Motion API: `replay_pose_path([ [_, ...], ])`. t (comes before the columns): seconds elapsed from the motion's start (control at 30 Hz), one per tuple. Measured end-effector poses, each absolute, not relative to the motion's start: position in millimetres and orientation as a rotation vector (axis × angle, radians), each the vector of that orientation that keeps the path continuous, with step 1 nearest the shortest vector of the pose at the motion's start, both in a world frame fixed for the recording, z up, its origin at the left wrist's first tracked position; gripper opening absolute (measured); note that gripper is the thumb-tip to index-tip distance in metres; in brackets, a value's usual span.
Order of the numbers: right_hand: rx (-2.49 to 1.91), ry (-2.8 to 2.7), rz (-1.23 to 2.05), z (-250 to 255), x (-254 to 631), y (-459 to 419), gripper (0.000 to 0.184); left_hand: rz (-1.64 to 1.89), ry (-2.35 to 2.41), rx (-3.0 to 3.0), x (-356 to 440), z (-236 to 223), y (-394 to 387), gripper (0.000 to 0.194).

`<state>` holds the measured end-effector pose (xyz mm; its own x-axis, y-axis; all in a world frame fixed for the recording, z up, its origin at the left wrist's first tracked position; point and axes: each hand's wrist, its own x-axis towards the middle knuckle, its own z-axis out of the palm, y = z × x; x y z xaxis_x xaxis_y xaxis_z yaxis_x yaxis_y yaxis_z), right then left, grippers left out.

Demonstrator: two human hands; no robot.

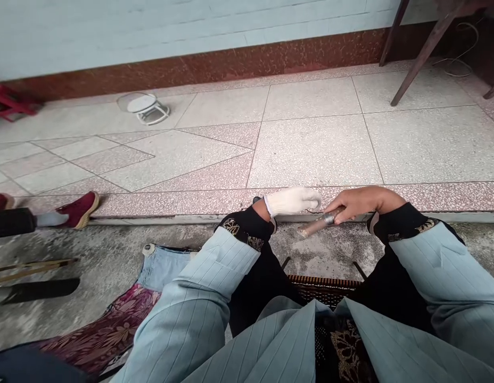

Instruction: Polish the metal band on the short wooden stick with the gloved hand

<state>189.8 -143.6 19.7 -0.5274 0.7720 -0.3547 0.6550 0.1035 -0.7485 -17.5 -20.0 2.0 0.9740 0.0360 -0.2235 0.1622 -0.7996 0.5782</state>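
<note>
Grips a banded tool [315,226] with the right hand [361,202], over the concrete floor [322,258]; curls the gloved left hand [293,201] just beside it, cannot tell whether around anything. Seems at a handling step; next calls for a firm hold.

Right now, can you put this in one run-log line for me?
left hand: white-gloved, hold unclear | right hand: bare, gripping short brownish rod | ahead-left: small white stool
</note>
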Motion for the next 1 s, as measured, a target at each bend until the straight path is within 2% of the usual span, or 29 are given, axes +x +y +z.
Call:
replay_pose_path([
  [0.1, -1.345, -1.898, 1.462, 33, 203, -146, 0.041, -0.105, 0.266, 2.205, -20, 0, -16, 0.035],
  [0.3, -1.430, -1.293, 1.197, 28, 204, -141, 0.025, -0.059, 0.342, 2.245, -18, -6, -36, 0.031],
  [0.47, -1.857, -1.517, 0.900, 5, 208, -130, 0.022, -0.106, 0.310, 2.434, -16, -11, -46, 0.029],
  [0.6, -2.092, -1.734, 0.737, 0, 208, -130, 0.028, -0.040, 0.340, 2.529, -19, -11, -39, 0.027],
  [0.7, -2.018, -1.928, 0.990, 2, 201, -134, 0.029, -0.031, 0.345, 2.566, -22, -8, -31, 0.026],
  [0.83, -1.499, -2.065, 1.544, 14, 196, -141, 0.034, -0.020, 0.202, 2.387, -24, -6, -25, 0.025],
  [0.93, -1.375, -1.859, 1.550, 25, 198, -145, 0.042, 0.022, 0.250, 2.131, -23, -9, -30, 0.028],
  [1.0, -1.389, -1.654, 1.465, 29, 199, -147, 0.041, 0.040, 0.342, 1.990, -21, -12, -37, 0.032],
])
